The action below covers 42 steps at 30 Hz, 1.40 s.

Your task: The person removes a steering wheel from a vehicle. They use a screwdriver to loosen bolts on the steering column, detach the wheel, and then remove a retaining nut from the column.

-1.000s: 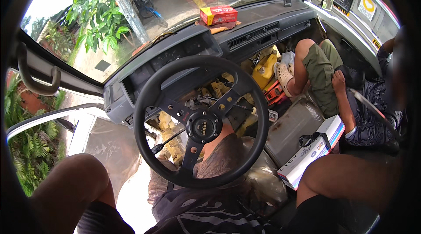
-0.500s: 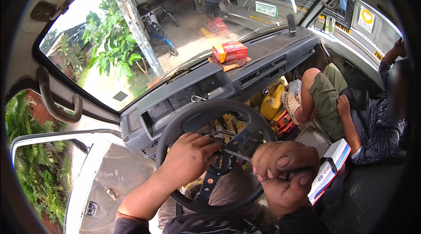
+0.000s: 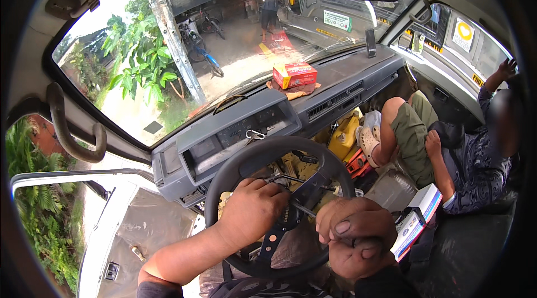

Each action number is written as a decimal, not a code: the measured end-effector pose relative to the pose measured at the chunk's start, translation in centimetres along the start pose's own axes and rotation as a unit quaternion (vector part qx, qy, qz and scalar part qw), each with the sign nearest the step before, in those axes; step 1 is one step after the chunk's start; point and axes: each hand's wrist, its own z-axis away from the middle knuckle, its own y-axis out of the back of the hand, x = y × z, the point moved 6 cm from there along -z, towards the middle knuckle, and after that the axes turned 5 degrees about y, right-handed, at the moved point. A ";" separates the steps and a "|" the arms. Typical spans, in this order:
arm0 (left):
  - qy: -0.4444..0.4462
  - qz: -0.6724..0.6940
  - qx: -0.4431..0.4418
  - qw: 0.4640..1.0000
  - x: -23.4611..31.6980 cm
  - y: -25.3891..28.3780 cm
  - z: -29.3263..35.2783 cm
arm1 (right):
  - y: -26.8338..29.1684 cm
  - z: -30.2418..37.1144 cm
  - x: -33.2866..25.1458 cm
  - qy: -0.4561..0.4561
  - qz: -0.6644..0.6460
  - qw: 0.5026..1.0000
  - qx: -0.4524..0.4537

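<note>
A thin metal rod (image 3: 302, 208) lies between the two hands, over the right side of the hub (image 3: 288, 221) of the steering wheel. The right hand (image 3: 358, 237) is closed in a fist about its near end; whatever grip it may have there is hidden. The left hand (image 3: 254, 208) is curled over the wheel's middle with its fingers by the far end, though I cannot tell whether they pinch it or only rest beside it. The rod looks stiff and light, unlikely to break, but its bare shank is narrow and probably slick, so the end inside the fist seems the surest place to hold, with fingertips near the other end to guide it. The wheel (image 3: 274, 145) has a dark, smooth rim and drilled spokes; it looks firm, though it could turn under a push. Beyond it, a metal clip (image 3: 255, 135) sits at the gauges, and the grey dash (image 3: 347, 66) bears a red box (image 3: 295, 75) on a crumpled cloth (image 3: 300, 93). To the right, a yellow jug (image 3: 343, 137) stands in the footwell, a white carton (image 3: 418, 221) lies on the seat, and another person (image 3: 472, 158) sits by the far door. At left, the near door (image 3: 140, 222) hangs open onto greenery.
</note>
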 end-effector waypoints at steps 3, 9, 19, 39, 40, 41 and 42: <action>-0.006 0.015 -0.013 1.000 0.1 0.7 -0.3 | -1.2 -0.9 -0.9 0.036 0.068 0.996 0.051; 0.050 0.068 0.159 0.984 -2.1 7.8 0.9 | -0.8 -1.1 -0.7 -0.062 -0.121 0.988 -0.066; 0.196 0.136 0.025 0.971 -5.8 5.2 -0.3 | -2.1 -2.0 1.4 0.053 -0.333 0.866 -0.369; -0.176 0.120 -0.034 0.976 1.2 3.3 -1.8 | 0.2 0.5 -1.2 -0.007 0.053 0.995 -0.089; -0.157 0.113 -0.033 0.981 1.1 3.1 -2.0 | 0.1 0.6 -0.9 0.002 0.038 0.997 -0.062; -0.139 0.100 -0.034 0.985 0.9 2.8 -2.2 | 0.3 0.5 -0.4 0.005 0.016 0.999 -0.043; -0.144 0.096 -0.039 0.984 1.1 2.6 -2.4 | 0.0 0.3 -0.2 0.035 0.039 0.996 -0.072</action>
